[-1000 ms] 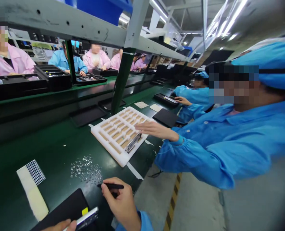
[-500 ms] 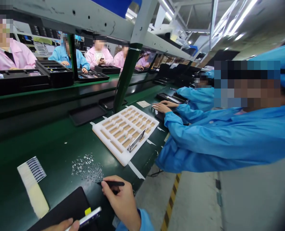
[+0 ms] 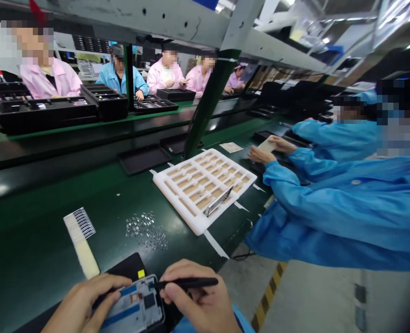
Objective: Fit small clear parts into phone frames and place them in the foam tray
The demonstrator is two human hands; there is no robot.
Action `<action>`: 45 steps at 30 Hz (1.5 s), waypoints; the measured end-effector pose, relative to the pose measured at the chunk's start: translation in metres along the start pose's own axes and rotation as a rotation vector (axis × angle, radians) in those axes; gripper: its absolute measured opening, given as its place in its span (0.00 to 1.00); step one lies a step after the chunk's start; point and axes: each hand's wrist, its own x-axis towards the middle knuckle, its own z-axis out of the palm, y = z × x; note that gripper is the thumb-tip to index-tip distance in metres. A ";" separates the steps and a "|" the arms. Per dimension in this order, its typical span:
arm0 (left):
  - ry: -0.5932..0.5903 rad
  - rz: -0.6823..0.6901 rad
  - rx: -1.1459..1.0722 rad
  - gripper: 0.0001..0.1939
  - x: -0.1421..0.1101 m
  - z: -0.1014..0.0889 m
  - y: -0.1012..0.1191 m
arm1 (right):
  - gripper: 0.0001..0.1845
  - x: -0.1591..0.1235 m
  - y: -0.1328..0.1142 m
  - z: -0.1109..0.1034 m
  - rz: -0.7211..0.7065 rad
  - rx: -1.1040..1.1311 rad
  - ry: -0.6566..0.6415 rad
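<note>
My left hand grips an opened phone body by its left side, with its inner parts facing up. In my right hand are black tweezers, pinched between thumb and fingers. Their tip reaches the top corner of the phone body; whether it carries a small part I cannot tell. Under the phone lies a black tray or pad with a yellow tab. Just beyond, a pile of tiny metal pieces is scattered on the green bench.
A white slotted tray holds one phone part standing tilted. At left lies a pale strip with striped pieces. A black shallow tray sits behind. A co-worker's blue sleeve is close at right; a green post rises behind.
My right hand has moved the tweezers from the metal pile to the phone body. My left hand has turned the phone from edge-on to face-up. The view has shifted left.
</note>
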 end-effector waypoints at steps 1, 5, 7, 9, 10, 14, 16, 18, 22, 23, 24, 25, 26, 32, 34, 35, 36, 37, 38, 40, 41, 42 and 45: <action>-0.059 -0.061 -0.057 0.17 0.004 -0.001 0.000 | 0.05 0.000 -0.001 0.004 0.006 -0.010 -0.050; -0.168 -0.194 -0.146 0.20 0.008 0.000 0.004 | 0.06 0.004 0.005 0.022 0.063 -0.054 -0.149; -0.186 -0.211 -0.153 0.21 0.007 0.000 0.008 | 0.06 0.007 0.011 0.027 0.085 -0.089 -0.156; -0.191 -0.227 -0.170 0.22 0.006 0.001 0.009 | 0.06 0.010 0.015 0.029 0.096 -0.128 -0.152; -0.201 -0.233 -0.183 0.23 0.006 0.001 0.010 | 0.06 0.011 0.016 0.030 0.100 -0.143 -0.152; -0.230 -0.240 -0.199 0.23 0.005 0.004 0.006 | 0.06 0.013 0.017 0.029 0.110 -0.190 -0.154; -0.231 -0.244 -0.190 0.23 0.005 0.006 0.003 | 0.07 0.013 0.016 0.030 0.114 -0.202 -0.151; -0.223 -0.257 -0.178 0.23 0.004 0.008 0.001 | 0.07 0.012 0.016 0.030 0.109 -0.202 -0.143; -0.227 -0.255 -0.159 0.22 0.003 0.010 -0.002 | 0.06 0.012 0.017 0.030 0.084 -0.200 -0.121; -0.222 -0.246 -0.155 0.22 0.002 0.012 -0.003 | 0.06 0.011 0.017 0.030 0.076 -0.198 -0.116; -0.211 -0.240 -0.150 0.22 0.002 0.013 -0.004 | 0.06 0.011 0.018 0.030 0.068 -0.195 -0.111; -0.195 -0.238 -0.145 0.22 0.001 0.014 -0.005 | 0.06 0.011 0.019 0.030 0.062 -0.189 -0.106; -0.176 -0.241 -0.138 0.22 0.001 0.016 -0.006 | 0.06 0.011 0.019 0.030 0.060 -0.183 -0.101; -0.112 -0.283 -0.100 0.21 0.000 0.025 -0.010 | 0.05 0.011 0.018 0.031 0.032 -0.181 -0.085; -0.106 -0.290 -0.069 0.21 -0.001 0.026 -0.014 | 0.05 0.011 0.017 0.032 0.011 -0.178 -0.076; -0.104 -0.293 -0.055 0.20 -0.001 0.027 -0.015 | 0.05 0.011 0.017 0.032 0.001 -0.176 -0.070; -0.108 -0.294 -0.045 0.20 -0.002 0.027 -0.017 | 0.05 0.011 0.017 0.032 -0.010 -0.176 -0.065; -0.106 -0.294 -0.038 0.19 -0.002 0.027 -0.019 | 0.05 0.011 0.017 0.032 -0.020 -0.180 -0.061; -0.095 -0.293 -0.029 0.18 -0.003 0.028 -0.020 | 0.06 0.011 0.017 0.033 -0.031 -0.186 -0.058; -0.069 -0.284 -0.003 0.17 -0.003 0.028 -0.022 | 0.06 0.010 0.017 0.033 -0.062 -0.199 -0.052; -0.055 -0.274 0.014 0.16 -0.003 0.028 -0.022 | 0.07 0.010 0.018 0.034 -0.081 -0.202 -0.046; -0.040 -0.260 0.033 0.16 -0.003 0.029 -0.021 | 0.07 0.009 0.018 0.034 -0.097 -0.200 -0.040; 0.005 -0.202 0.084 0.16 -0.002 0.028 -0.019 | 0.07 0.008 0.019 0.033 -0.143 -0.180 -0.036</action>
